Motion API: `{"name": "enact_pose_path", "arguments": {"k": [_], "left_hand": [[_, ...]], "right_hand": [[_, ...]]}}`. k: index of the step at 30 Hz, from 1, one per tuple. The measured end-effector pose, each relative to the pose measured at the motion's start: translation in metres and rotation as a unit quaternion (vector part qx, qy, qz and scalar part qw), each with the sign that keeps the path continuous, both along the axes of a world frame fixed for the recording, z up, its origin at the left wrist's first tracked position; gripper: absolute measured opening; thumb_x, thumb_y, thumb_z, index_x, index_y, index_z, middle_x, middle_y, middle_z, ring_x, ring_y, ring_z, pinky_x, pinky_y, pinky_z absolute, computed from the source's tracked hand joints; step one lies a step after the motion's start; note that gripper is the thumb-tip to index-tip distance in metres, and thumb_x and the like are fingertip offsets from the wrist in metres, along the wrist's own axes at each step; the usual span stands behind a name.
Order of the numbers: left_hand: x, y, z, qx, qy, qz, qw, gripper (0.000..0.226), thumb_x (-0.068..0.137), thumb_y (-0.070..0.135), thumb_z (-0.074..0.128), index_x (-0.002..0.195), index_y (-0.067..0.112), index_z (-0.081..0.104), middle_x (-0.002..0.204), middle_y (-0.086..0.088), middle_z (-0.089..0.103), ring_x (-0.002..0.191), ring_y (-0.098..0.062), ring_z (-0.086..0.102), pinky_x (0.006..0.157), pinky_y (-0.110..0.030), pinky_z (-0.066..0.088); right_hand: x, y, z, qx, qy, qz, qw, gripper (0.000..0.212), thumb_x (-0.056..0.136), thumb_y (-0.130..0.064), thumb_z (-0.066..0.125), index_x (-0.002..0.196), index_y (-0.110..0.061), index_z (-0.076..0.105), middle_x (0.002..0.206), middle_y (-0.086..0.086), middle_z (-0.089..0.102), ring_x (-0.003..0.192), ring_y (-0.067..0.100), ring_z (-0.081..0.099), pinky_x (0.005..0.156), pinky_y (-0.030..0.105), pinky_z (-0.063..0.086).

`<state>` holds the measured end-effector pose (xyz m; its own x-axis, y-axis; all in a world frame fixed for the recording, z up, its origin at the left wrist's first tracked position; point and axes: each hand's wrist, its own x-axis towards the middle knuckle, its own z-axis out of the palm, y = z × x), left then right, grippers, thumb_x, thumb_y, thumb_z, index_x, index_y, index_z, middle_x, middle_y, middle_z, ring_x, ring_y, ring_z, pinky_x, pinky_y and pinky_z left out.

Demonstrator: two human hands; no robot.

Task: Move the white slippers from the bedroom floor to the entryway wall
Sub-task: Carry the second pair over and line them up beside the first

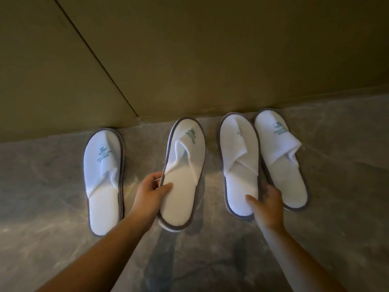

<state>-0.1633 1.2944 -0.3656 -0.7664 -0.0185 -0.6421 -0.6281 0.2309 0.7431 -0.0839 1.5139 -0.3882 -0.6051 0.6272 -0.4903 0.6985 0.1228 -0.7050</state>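
Several white slippers with grey trim and a teal logo lie toes toward the wall. The leftmost slipper (104, 182) lies flat on the floor, untouched. My left hand (150, 191) grips the heel edge of the second slipper (185, 165), thumb on its insole, its heel lifted slightly off the floor. My right hand (266, 204) holds the heel side of the third slipper (240, 161), thumb on its insole and fingers between it and the fourth slipper (282, 157), which lies alongside, touching it.
An olive-tan wall (189, 60) with a dark vertical seam meets the grey marbled stone floor (210, 260) just beyond the slipper toes. Open floor stretches toward me beneath both forearms.
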Motion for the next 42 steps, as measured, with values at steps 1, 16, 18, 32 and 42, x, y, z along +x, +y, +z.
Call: {"name": "enact_pose_path", "arguments": {"k": [1,16,18,32,42], "left_hand": [[0.000,0.000,0.002,0.012,-0.003,0.009,1.000,0.016,0.079,0.006,0.058,0.087,0.020,0.057,0.086,-0.008,0.064,0.082,-0.026,0.061,0.068,-0.035,0.050],[0.010,-0.038,0.007,0.016,0.035,-0.083,0.996,0.036,0.077,0.013,0.063,0.111,0.008,0.052,0.092,0.003,0.061,0.085,-0.009,0.059,0.070,-0.015,0.050],[0.008,-0.059,0.004,-0.088,0.074,-0.085,0.990,0.037,0.078,0.020,0.064,0.112,0.019,0.050,0.108,0.008,0.056,0.097,-0.007,0.053,0.082,-0.018,0.045],[0.009,-0.145,-0.055,-0.334,0.039,-0.228,0.914,0.109,0.065,0.044,0.071,0.140,0.025,-0.006,0.154,-0.006,-0.007,0.141,-0.033,0.000,0.114,-0.051,0.012],[0.017,-0.148,-0.081,-0.388,0.060,-0.252,0.885,0.109,0.063,0.057,0.066,0.137,0.033,-0.010,0.152,0.001,-0.017,0.140,-0.033,-0.009,0.114,-0.053,0.009]], "right_hand": [[-0.001,-0.001,0.007,0.051,-0.007,0.020,0.998,0.058,0.070,-0.012,0.072,0.120,0.000,0.046,0.126,0.020,0.054,0.117,0.035,0.049,0.103,0.048,0.040],[-0.066,-0.088,0.007,-0.171,0.012,0.117,0.978,0.058,0.075,-0.023,0.067,0.123,-0.025,0.037,0.111,0.004,0.060,0.089,0.019,0.062,0.078,0.039,0.054],[-0.069,-0.101,-0.001,-0.164,0.019,0.130,0.978,0.056,0.076,-0.021,0.066,0.123,-0.025,0.036,0.107,0.000,0.055,0.083,0.013,0.058,0.068,0.027,0.050],[-0.064,-0.163,-0.030,0.130,-0.042,0.231,0.963,0.080,0.070,-0.026,0.072,0.134,-0.010,0.029,0.140,0.019,0.035,0.128,0.035,0.034,0.106,0.048,0.032],[-0.039,-0.205,-0.043,0.194,-0.153,0.373,0.894,0.117,0.063,-0.057,0.067,0.139,-0.022,-0.015,0.152,0.016,-0.014,0.140,0.037,-0.001,0.114,0.047,0.015]]}}
